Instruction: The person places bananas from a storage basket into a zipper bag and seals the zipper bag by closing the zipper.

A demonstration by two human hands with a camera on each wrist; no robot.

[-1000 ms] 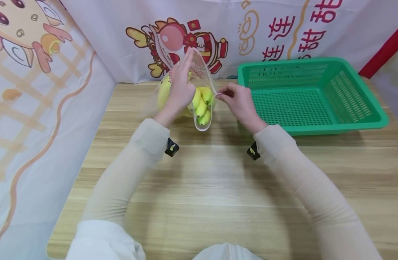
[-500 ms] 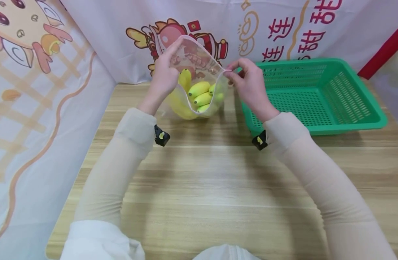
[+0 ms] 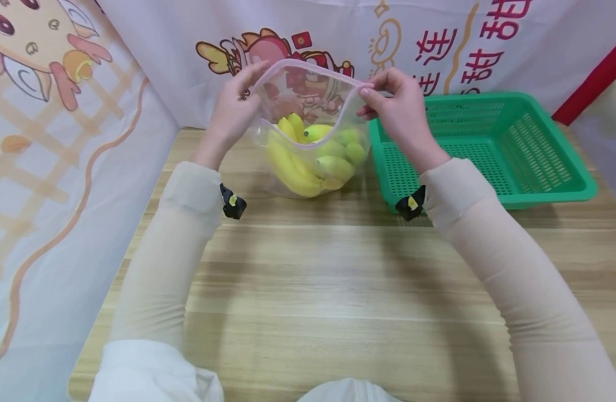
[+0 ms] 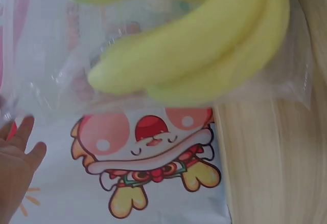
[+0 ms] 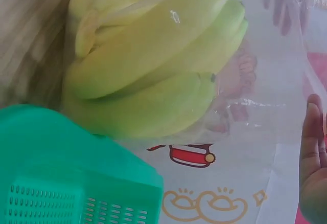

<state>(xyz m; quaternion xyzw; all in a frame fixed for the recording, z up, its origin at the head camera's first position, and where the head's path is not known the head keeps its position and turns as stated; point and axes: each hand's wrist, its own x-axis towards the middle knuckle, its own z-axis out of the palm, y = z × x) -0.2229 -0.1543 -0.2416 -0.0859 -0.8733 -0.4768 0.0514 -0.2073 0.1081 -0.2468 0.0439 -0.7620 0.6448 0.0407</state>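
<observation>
A clear plastic zip bag [image 3: 300, 63] with a pale pink rim stands upright near the back of the table, its mouth spread wide. Inside lie yellow bananas [image 3: 297, 170], with greener bananas [image 5: 153, 55] nearer the right side. My left hand [image 3: 233, 109] pinches the rim at the left corner. At the opposite corner, my right hand [image 3: 402, 111] pinches the rim between thumb and forefinger. The bananas [image 4: 184, 45] show through the plastic in the left wrist view, above the fingers of that hand [image 4: 18, 165].
A green plastic basket [image 3: 544, 198] with slotted walls stands just right of the bag. Behind the wooden table [image 3: 318, 268] hangs a white printed cloth [image 3: 152, 39], which also covers the left side.
Both hands have moved apart, the left leftward and the right rightward and up. The bag's mouth has widened and turned toward me, and more of the bananas show.
</observation>
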